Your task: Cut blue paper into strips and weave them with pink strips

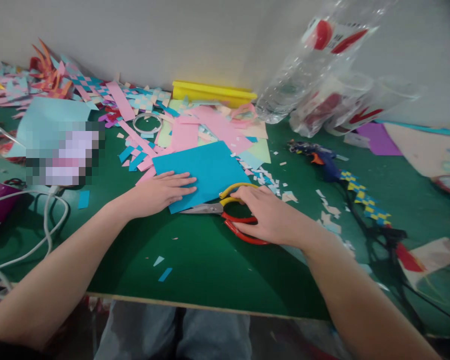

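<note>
A blue sheet of paper (210, 172) lies at a slant on the green table, in front of a pile of cut paper. My left hand (165, 191) rests flat on its left part, fingers together and stretched out to the right. Scissors (212, 208) with one yellow and one red handle lie along the sheet's near edge, tips pointing left. My right hand (264, 212) has its fingers in the scissor handles, which are spread apart; the blades look nearly closed.
Pink and blue scraps (183, 134) cover the back of the green table (210, 280). A bottle (292, 75) and plastic cups stand back right, near a blue glue gun (328, 165). At left are a blurred phone (73, 155), white cables and a purple power strip (0, 205).
</note>
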### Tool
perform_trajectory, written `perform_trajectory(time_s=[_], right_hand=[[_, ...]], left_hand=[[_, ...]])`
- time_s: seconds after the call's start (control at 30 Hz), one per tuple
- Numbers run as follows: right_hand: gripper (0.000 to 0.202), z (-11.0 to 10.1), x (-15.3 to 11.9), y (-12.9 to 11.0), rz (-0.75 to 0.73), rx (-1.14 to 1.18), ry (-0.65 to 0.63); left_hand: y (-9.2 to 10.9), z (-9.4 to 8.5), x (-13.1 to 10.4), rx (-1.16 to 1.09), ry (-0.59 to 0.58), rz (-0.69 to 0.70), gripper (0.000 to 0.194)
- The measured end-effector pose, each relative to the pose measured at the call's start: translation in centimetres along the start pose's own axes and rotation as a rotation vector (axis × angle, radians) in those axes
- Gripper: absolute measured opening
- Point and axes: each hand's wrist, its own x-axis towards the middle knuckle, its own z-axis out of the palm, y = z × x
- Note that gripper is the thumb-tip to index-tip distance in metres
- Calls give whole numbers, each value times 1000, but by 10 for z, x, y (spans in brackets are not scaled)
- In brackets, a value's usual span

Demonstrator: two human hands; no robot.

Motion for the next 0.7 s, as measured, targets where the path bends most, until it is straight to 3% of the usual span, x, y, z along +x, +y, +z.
perform_trajectory(time_s=[0.4,0.7], right_hand=[[34,1,0,3,-14,-18,-2],[44,-3,-7,26,0,-99,92]], left_hand=[[0,1,0,-56,31,-9,45],[2,1,0,-99,88,-15,43]])
